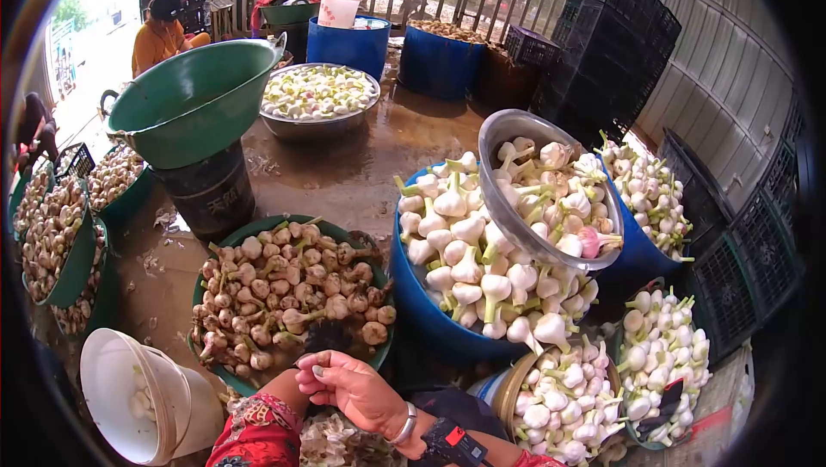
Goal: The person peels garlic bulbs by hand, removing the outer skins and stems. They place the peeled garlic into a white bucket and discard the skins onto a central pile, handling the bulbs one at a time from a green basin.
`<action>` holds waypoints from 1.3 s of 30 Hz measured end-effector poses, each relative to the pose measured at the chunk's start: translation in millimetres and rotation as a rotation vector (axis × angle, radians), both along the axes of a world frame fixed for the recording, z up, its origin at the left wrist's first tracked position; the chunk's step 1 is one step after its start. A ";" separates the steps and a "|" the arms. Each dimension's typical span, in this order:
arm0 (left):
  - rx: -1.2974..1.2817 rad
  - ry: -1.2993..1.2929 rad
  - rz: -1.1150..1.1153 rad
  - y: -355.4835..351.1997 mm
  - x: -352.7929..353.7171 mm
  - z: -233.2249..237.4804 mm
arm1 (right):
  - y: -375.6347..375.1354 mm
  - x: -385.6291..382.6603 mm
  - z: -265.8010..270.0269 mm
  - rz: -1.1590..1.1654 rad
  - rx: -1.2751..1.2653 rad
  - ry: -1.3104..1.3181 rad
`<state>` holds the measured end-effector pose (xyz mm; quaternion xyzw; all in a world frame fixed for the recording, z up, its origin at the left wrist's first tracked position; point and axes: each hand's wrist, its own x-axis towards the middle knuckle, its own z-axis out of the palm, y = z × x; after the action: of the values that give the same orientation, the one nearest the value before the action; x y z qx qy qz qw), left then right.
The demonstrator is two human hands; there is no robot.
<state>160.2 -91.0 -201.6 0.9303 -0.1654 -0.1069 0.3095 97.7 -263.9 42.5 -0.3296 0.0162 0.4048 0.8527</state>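
Note:
My right hand [348, 388] is at the lower middle, its fingers curled together beside my left wrist; I cannot make out anything between them. It has a silver bracelet and a black wrist device [452, 444]. My left arm comes in from a red patterned sleeve [262, 432]. A dark shape, apparently my left hand [329, 338] in a black glove, lies over the brownish garlic [284, 282] in a green tub [200, 295]; its fingers cannot be made out. Papery peelings [340, 441] are below my hands.
A blue tub [404, 273] of white garlic bears a tilted metal bowl [495, 176] on the right. A white bucket [112, 398] stands at lower left. A green basin [194, 97] rests on a black bucket [206, 191]. A person [155, 41] sits at the back left.

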 end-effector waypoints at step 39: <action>-1.440 0.252 0.612 48.4 -151.8 249.1 | 61.8 -36.3 -11.5 -0.062 -0.315 -0.784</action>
<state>8.5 -42.6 47.5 0.4863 0.1056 0.0118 0.8673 61.3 -202.1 31.0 -0.5841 -0.2377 0.2155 0.7455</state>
